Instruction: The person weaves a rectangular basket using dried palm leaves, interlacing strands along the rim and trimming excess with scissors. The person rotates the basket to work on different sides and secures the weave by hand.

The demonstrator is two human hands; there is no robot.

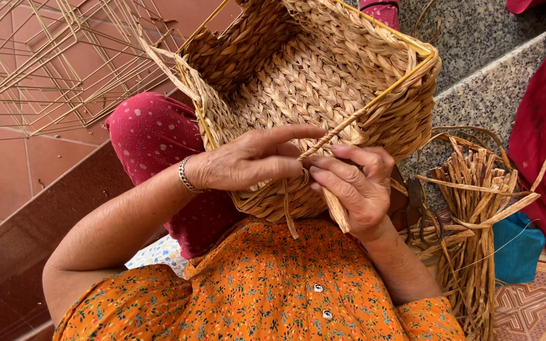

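Rim-weaving step. Left hand [248, 165] and right hand [354, 183] fingers both pinch a twisted tan straw strand [333, 134] at the square woven straw basket [311, 95], on the lap, rim at 12 o'clock. Judged next: tuck strand under rim wire.

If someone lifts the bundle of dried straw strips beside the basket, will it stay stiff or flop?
The bundle of dried strips would probably flop and shed pieces: the strips lie loose, bent and splayed, with no tie visible. It looks light for its bulk, being thin and dry. It seems unlikely to roll, since the strips are flat and tangled.
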